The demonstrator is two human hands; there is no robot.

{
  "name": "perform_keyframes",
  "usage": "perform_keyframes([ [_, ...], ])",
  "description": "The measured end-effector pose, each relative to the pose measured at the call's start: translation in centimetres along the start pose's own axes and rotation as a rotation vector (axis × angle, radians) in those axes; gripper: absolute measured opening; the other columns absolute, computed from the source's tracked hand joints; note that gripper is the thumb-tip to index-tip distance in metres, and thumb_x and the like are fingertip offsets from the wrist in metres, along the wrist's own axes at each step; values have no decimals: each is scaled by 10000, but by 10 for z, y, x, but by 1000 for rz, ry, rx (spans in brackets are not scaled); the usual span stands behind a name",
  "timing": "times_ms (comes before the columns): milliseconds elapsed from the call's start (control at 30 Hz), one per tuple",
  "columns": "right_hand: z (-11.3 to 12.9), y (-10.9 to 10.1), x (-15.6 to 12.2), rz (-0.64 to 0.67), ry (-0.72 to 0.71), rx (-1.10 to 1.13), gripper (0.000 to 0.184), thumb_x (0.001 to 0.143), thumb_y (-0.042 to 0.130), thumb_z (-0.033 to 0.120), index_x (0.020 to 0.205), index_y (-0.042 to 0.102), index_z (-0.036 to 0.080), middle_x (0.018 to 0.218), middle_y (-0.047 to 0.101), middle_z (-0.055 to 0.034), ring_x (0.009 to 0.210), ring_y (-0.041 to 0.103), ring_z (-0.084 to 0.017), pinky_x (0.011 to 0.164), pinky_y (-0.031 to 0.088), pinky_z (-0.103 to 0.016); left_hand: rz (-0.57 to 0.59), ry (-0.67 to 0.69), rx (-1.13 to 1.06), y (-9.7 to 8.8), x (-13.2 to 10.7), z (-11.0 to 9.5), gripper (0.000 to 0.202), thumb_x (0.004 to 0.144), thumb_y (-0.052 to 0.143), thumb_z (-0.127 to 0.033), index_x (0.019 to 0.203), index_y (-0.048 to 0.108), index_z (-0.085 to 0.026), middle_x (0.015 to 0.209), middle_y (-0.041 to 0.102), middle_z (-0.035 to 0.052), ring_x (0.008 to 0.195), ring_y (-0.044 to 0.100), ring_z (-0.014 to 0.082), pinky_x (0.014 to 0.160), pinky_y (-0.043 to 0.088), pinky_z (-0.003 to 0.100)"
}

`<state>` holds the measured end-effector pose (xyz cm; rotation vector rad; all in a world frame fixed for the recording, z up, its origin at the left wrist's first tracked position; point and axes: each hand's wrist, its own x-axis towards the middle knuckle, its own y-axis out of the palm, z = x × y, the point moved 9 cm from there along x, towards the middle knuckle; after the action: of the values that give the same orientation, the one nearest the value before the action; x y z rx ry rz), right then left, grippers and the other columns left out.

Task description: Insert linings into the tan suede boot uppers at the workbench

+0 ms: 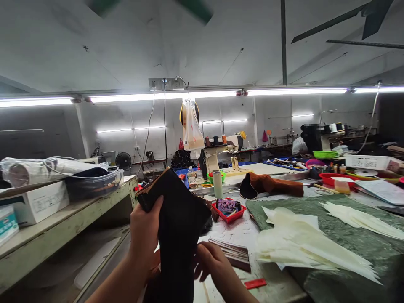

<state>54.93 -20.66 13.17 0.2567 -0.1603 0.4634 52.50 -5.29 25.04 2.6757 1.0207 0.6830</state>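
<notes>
A black boot upper (178,227), with brown showing along its top edge, hangs upright in front of me. My left hand (143,229) is closed on its left edge, thumb pressed on the near face and the other fingers mostly behind. Lower down, my right hand (213,263) has its curled fingers at the right edge of the same piece; its thumb is hard to see. Behind the right hand lies a stack of thin dark strips (233,253) on the white worktable (227,233). A brown boot upper (274,185) with a black end lies farther back.
Pale pattern sheets (309,240) spread over a green slab (356,214) at right. A red basket (229,211) and red strip (255,283) are nearby. At left, a shelf (66,231) carries a plastic tub (94,185). A sewing machine (214,158) and a person (299,145) are farther back.
</notes>
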Motion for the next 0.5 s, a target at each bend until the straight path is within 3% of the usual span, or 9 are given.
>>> perform_keyframes([
  [100,-1,17,6,-40,-7,151,503,541,661,592,735,557,140,546,487,46,400,400,-48,364,270,-175,31,-29,-49,3,-1,2,224,591,721,-274,779,629,-194,655,660,-5,571,615,172,571,531,298],
  [233,-27,34,5,77,53,148,420,490,708,515,556,475,171,383,400,81,317,325,-44,323,240,-177,-90,-149,-136,-16,13,-3,150,627,666,-151,763,608,-182,578,632,-34,534,606,145,605,533,284],
  [333,-45,15,2,86,79,29,366,496,734,448,539,505,165,375,427,63,339,391,-73,346,295,-193,-117,-163,-95,-30,24,-15,135,637,645,-146,763,619,-186,616,654,-29,538,602,134,568,519,251],
  [400,-24,-14,4,-50,-69,21,335,528,741,415,690,601,158,508,538,27,464,498,-105,448,399,-222,-10,-145,43,-27,22,-19,160,600,671,-172,756,634,-185,630,663,-20,557,603,150,547,507,248],
  [467,16,-39,5,-181,-281,61,464,556,743,410,943,618,186,794,642,-27,728,587,-152,671,469,-275,152,-35,289,-15,10,-22,182,564,702,-224,734,650,-185,624,660,-14,590,600,169,554,493,249],
  [500,37,-40,7,-167,-352,69,558,532,763,402,1026,597,200,939,645,-48,863,585,-179,774,459,-302,241,63,415,-6,0,-25,185,566,703,-252,735,657,-192,634,660,-15,611,597,174,568,486,249],
])
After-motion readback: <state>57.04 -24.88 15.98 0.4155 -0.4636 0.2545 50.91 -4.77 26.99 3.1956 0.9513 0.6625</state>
